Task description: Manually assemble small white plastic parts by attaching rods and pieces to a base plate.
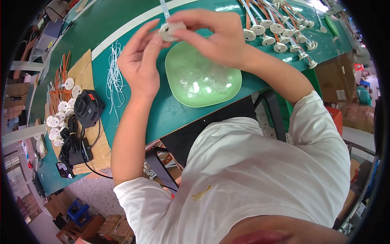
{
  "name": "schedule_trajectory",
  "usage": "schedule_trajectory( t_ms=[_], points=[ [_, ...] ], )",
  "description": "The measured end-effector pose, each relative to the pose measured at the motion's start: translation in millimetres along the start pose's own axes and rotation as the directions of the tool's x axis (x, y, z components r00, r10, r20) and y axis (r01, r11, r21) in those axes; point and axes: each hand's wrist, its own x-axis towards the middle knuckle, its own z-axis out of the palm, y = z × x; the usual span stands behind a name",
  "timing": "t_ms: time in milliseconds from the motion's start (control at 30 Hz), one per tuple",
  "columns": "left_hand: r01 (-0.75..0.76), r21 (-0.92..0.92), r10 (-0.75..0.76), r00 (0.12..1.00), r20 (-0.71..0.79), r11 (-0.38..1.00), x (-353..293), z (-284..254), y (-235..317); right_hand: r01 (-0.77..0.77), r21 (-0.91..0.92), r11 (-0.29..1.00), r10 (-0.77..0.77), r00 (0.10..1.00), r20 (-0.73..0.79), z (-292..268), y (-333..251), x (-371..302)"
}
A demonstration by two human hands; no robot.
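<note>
Both my hands meet over the far side of the green bench, around a white round disc-shaped base (167, 31) with a narrow pale strip (164, 9) rising away from it. My left hand (140, 65) has its thumb and fingers closed on the disc's left side. From the right, my right hand (221, 38) pinches the same disc between thumb and fingers. Just below the hands a light green bowl (191, 95) holds small clear pieces too fine to name. Loose white cords (115, 77) lie left of my left wrist.
Several finished-looking white discs on strips (277, 28) are heaped at the far right. More discs with orange strips (63, 106) lie on a cardboard sheet (87, 73) at left, beside a black vented device (87, 107) and cables (71, 134). A chair armrest (274, 110) stands near the bench edge.
</note>
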Motion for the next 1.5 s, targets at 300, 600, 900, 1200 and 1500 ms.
schedule_trajectory(
  t_ms=[300, 600, 900, 1200, 1500],
  points=[
    [0.382, -0.459, -0.266, 0.917, 0.297, 0.803, 10.7, -19.6, -9.8, -0.363, 0.618, 0.697, 0.265, 0.932, 0.247, -2.2, 11.8, 1.5],
    [0.335, -0.266, -0.328, 0.942, 0.071, 0.904, 9.4, -8.1, 6.9, -0.303, 0.094, 0.948, 0.310, 0.947, -0.082, -10.0, -15.1, 9.8],
    [0.307, -0.248, -0.329, 0.943, -0.049, 0.919, 15.5, -20.3, 0.5, 0.068, 0.082, 0.994, -0.106, 0.680, 0.726, -11.9, -10.1, -5.8],
    [0.393, -0.115, -0.390, 0.919, 0.050, 0.912, 15.5, -28.2, -8.3, -0.131, 0.080, 0.988, -0.004, 0.498, 0.867, -18.1, 6.3, 1.1],
    [0.315, -0.224, -0.309, 0.949, 0.065, 0.922, 13.4, -20.3, -2.5, -0.383, 0.173, 0.907, 0.099, 0.595, 0.797, -33.1, -7.3, 16.9]
  ],
)
